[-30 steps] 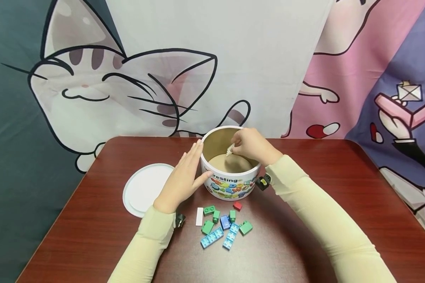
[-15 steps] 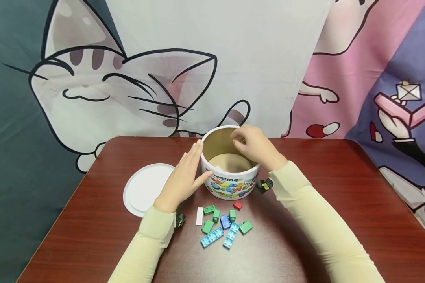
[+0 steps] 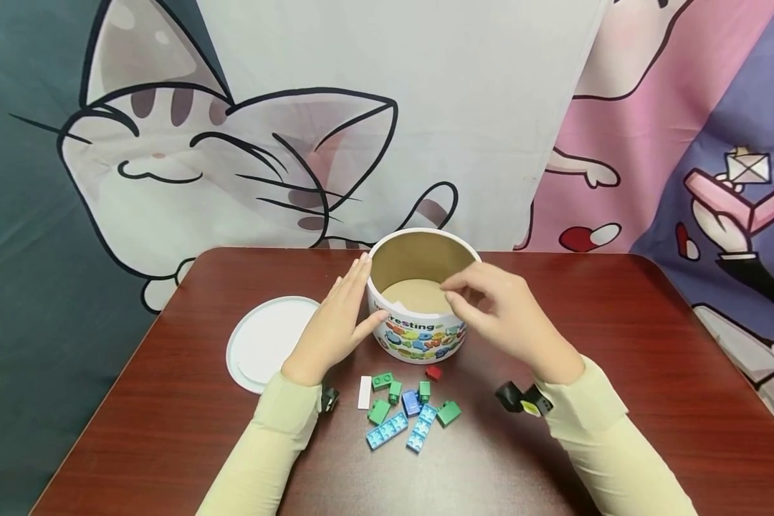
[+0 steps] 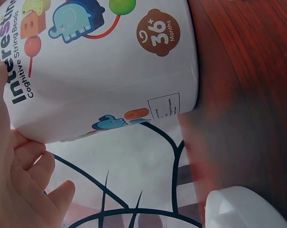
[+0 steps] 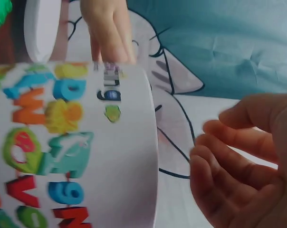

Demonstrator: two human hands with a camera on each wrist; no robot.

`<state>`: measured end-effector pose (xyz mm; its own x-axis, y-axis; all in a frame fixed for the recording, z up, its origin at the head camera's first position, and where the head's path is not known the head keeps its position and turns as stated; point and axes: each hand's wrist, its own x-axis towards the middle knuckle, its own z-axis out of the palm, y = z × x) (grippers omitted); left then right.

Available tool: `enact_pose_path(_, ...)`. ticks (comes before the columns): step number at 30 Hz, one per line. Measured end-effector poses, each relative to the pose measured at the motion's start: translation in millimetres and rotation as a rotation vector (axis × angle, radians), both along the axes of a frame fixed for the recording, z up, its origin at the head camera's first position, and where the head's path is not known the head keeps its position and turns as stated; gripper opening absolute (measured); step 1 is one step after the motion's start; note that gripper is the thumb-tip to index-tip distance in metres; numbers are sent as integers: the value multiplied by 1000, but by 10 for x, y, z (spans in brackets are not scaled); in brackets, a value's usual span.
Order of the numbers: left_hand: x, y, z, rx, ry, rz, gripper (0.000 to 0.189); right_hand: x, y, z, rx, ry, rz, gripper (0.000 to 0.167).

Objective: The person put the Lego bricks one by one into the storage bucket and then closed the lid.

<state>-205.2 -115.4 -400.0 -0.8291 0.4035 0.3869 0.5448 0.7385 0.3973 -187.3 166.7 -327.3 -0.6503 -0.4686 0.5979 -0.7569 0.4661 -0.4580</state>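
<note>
- Currently, a white cylindrical tub with colourful printed letters (image 3: 422, 340) is standing upright on the glossy reddish-brown table (image 3: 168, 416); small green, blue and red plastic bricks (image 3: 411, 403) are lying in front of it.
- The left hand (image 3: 337, 324) is resting straight fingers against the tub's side, gripping nothing.
- The right hand (image 3: 506, 308) is hovering by the tub's right rim; its fingers are bending loosely, holding nothing visible.
- Nothing is visibly bracing the tub's opposite wall, so a harder push from the left hand could slide it rightward. The black wrist camera (image 3: 522, 398) is hanging near the bricks, and a low sweep could scatter them.
- The head view is showing the tub's pale inner floor, which neither wrist view is revealing. The left wrist view is exposing a round brown "36+ Months" badge (image 4: 158, 33), facing away from the head camera; the right wrist view is making the thumb-to-finger gap clearer.
</note>
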Motion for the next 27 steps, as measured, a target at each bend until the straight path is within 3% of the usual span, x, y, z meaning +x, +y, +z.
enact_pose_path(6,-6,5,-5,0,-4,-2,86,187,124,-161,54,-57,148,19)
enact_pose_path(16,7,13,3,-9,-20,3,86,243,178,-422,369,-373,283,14)
enact_pose_path(19,3,16,-5,-8,-12,-5,86,235,162,-509,449,-391,334,14)
enact_pose_path(24,-11,13,-18,-7,13,-15,86,241,121,-608,535,-349,366,17)
enact_pose_path(27,-14,8,-17,-10,11,-15,87,252,100,-634,557,-384,376,21)
